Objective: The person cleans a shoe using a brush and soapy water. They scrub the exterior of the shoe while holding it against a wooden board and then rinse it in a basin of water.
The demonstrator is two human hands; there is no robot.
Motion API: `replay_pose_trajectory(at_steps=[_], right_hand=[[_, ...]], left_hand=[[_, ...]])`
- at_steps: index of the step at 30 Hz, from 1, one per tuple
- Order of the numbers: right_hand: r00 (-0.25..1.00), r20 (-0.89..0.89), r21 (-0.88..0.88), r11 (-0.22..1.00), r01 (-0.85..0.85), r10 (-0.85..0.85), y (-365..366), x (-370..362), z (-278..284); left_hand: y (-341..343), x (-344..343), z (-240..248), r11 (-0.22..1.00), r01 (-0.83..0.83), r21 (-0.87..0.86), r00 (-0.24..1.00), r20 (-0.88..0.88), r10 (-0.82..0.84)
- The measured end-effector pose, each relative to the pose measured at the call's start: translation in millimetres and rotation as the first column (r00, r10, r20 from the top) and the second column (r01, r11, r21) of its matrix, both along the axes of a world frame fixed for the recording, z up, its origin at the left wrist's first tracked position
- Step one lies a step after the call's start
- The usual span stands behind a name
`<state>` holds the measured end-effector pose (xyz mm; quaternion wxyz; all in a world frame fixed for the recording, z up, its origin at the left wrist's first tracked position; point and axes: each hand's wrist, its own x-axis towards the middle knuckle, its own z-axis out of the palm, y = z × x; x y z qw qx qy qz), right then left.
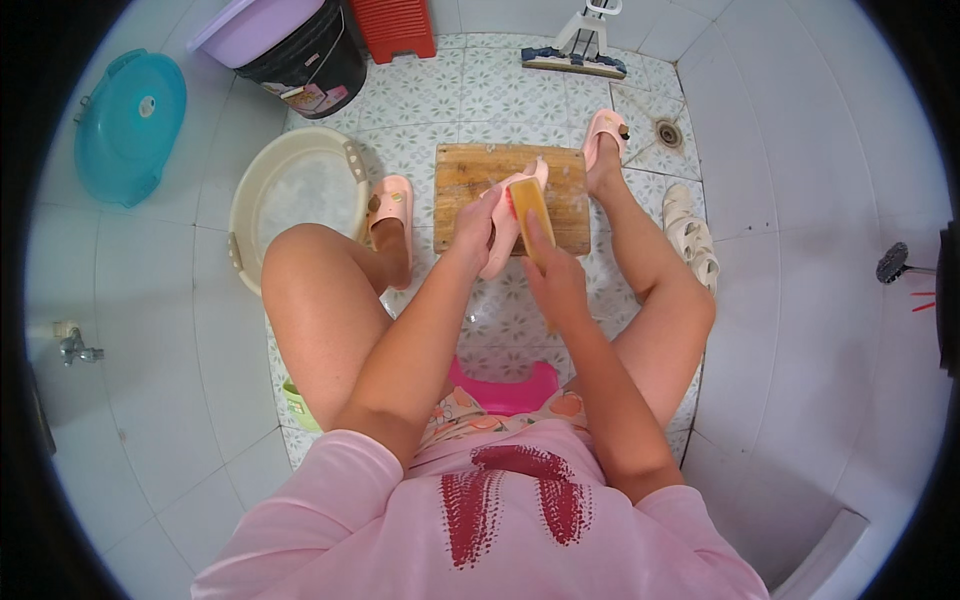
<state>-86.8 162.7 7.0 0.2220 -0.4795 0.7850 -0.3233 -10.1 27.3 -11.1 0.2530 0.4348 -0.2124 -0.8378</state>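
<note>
My left hand (474, 228) is closed around a pink shoe (503, 242), held tilted over a wooden board (568, 205). In my right hand (556, 283) is a yellow-backed scrubbing brush (526, 198), which lies against the shoe's upper part with reddish bristles just showing at its left edge. My fingers hide part of the shoe, so its full shape does not show. Whitish wet or soapy patches mark the board, which rests on the patterned tile floor between my feet.
At left stands a cream basin (242, 185) of cloudy water. Behind it are a black bucket (318, 75) with a lilac basin (255, 30), and a red plastic stool (395, 28). White sandals (690, 232) lie at right, near a floor drain (668, 134). A mop (574, 62) stands far back.
</note>
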Motion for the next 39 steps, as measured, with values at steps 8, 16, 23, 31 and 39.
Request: replay_pose_trajectory(at_steps=[8, 16, 23, 31, 39], right_hand=[[0.990, -0.125, 0.091, 0.994, -0.056, 0.067, 47.8, 40.1, 0.0], [0.936, -0.351, 0.084, 0.995, 0.045, -0.013, -17.6, 14.3, 7.0], [0.962, -0.259, 0.057, 0.996, -0.072, 0.084, 22.4, 23.7, 11.6], [0.979, -0.198, 0.030, 0.999, -0.042, 0.047, 16.9, 33.0, 0.9], [0.995, -0.092, -0.055, 0.998, -0.036, 0.031, 12.1, 28.0, -1.3]], left_hand=[[-1.3, -4.5, -29.4, 0.993, -0.090, 0.075, 0.995, -0.043, 0.093], [-9.2, -5.5, -60.5, 0.989, -0.124, 0.085, 0.967, -0.214, 0.140], [-13.8, -4.5, -60.9, 0.989, -0.136, 0.062, 0.975, -0.170, 0.144], [-9.4, 25.7, -63.0, 0.989, -0.121, -0.086, 0.971, -0.216, 0.100], [38.1, 44.1, -20.1, 0.452, 0.539, -0.711, 0.790, 0.612, 0.020]])
